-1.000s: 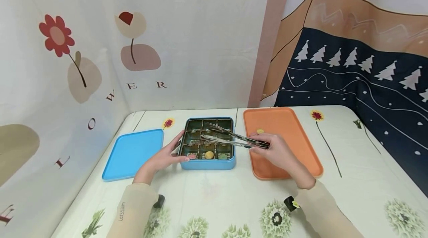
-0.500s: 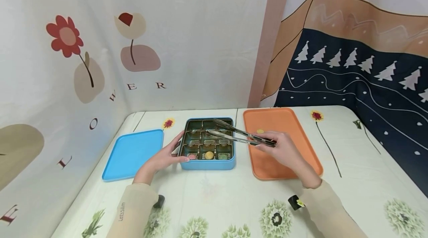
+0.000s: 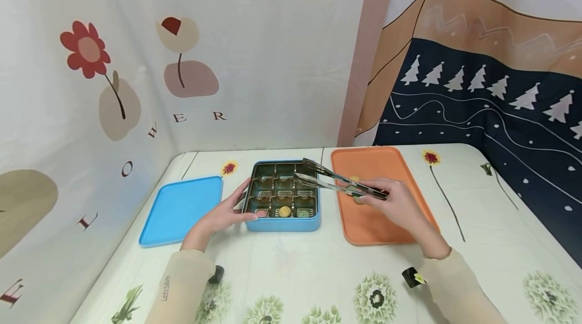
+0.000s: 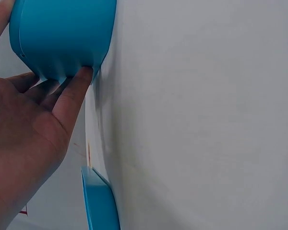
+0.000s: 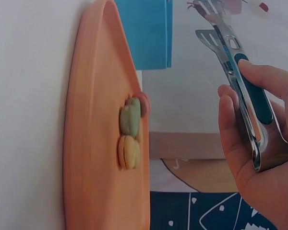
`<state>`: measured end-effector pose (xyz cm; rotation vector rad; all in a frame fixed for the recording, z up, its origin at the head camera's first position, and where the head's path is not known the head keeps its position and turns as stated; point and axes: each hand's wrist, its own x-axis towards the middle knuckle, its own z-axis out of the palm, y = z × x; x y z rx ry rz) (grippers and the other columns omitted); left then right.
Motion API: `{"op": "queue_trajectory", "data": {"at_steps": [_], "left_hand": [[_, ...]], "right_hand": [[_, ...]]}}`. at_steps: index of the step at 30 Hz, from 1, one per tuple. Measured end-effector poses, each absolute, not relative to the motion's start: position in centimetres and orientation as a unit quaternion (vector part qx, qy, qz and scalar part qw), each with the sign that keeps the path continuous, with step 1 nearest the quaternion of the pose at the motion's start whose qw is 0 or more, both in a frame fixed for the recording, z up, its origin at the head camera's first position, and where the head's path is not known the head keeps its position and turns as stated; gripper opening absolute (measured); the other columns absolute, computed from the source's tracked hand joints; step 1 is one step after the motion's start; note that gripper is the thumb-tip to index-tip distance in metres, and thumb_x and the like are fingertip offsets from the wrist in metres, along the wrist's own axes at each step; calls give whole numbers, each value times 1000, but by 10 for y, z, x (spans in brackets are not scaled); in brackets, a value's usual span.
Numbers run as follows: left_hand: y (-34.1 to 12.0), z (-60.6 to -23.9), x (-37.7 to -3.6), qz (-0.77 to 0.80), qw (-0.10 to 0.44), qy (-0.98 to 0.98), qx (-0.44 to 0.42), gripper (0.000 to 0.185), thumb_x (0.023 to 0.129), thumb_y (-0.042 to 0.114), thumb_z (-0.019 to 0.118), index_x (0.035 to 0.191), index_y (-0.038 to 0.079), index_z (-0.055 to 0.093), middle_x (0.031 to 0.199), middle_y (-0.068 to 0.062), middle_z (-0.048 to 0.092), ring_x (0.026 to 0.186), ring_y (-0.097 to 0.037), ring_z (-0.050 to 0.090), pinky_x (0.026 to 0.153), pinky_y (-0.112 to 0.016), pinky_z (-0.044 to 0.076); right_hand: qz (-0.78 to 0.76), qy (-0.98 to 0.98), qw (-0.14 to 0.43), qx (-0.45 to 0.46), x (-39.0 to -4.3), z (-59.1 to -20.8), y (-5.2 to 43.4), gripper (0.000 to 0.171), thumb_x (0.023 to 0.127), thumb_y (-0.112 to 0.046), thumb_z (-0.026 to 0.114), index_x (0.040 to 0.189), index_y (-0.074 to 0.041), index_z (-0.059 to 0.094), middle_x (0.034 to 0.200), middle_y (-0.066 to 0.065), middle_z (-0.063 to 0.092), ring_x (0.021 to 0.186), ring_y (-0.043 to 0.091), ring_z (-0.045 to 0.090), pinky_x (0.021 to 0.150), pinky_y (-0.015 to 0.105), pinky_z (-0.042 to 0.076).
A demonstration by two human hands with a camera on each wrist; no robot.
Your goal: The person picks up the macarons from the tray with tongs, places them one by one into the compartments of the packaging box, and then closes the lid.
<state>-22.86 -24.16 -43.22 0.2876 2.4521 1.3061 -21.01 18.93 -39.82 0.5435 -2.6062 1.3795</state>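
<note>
In the head view, my left hand (image 3: 224, 214) rests against the left side of a blue box (image 3: 284, 224), with straight, spread fingers and the thumb at the front corner. A dark insert with several compartments fills the box. Its front row holds a pink macaron (image 3: 261, 213), a yellow macaron (image 3: 285, 211) and a green macaron (image 3: 303, 213). My right hand (image 3: 392, 198) grips metal tongs (image 5: 247, 86) with dark green handle pads. Their arms stand apart with nothing between the tips, which hang over the box's right part. The left wrist view shows fingertips touching the box wall (image 4: 62, 33).
An orange tray (image 3: 379, 228) lies right of the box. On it, the right wrist view shows a yellow macaron (image 5: 129, 152), a green one (image 5: 130, 120) and a pink one (image 5: 144, 104) close together. A blue lid (image 3: 182, 210) lies to the left. Printed curtains stand behind the table.
My right hand has moved right with the tongs, whose tips have shifted from the middle of the box toward its right edge. The left hand and the box have stayed in place.
</note>
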Motion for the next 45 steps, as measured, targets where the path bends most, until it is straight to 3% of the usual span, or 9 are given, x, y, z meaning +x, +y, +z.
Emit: {"op": "queue_trajectory", "data": {"at_steps": [12,22,33,45], "left_hand": [[-241,-431,-228,453,174,869,96,108,88,33,77,162,31,-1,169,-15,-2,151,-50,15,117,-69,23],[-241,-432,-229,463,173,864,94,109,88,32,77,162,30,-2,169,-15,-2,153,-46,8,118,-66,24],[-242,-433,-229,462,176,864,98,110,87,32,78,162,29,-2,169,-16,-3,154,-45,7,118,-64,25],[-241,-432,-229,472,179,858,97,108,88,31,77,162,31,-2,169,-16,-3,153,-46,8,118,-65,25]], "right_hand": [[435,-880,96,166,-207,-399,208,31,86,-16,79,115,-5,75,104,13,75,74,3,60,59,20,52],[409,-889,137,150,-207,-406,226,29,84,-15,81,110,-4,76,101,11,76,76,-3,59,61,18,50],[411,-897,116,115,-199,-405,238,33,87,-18,78,115,-3,74,108,18,74,77,0,56,60,19,48],[394,-904,124,113,-200,-413,244,30,86,-14,78,113,-1,75,103,16,75,79,-5,55,65,18,48]]}}
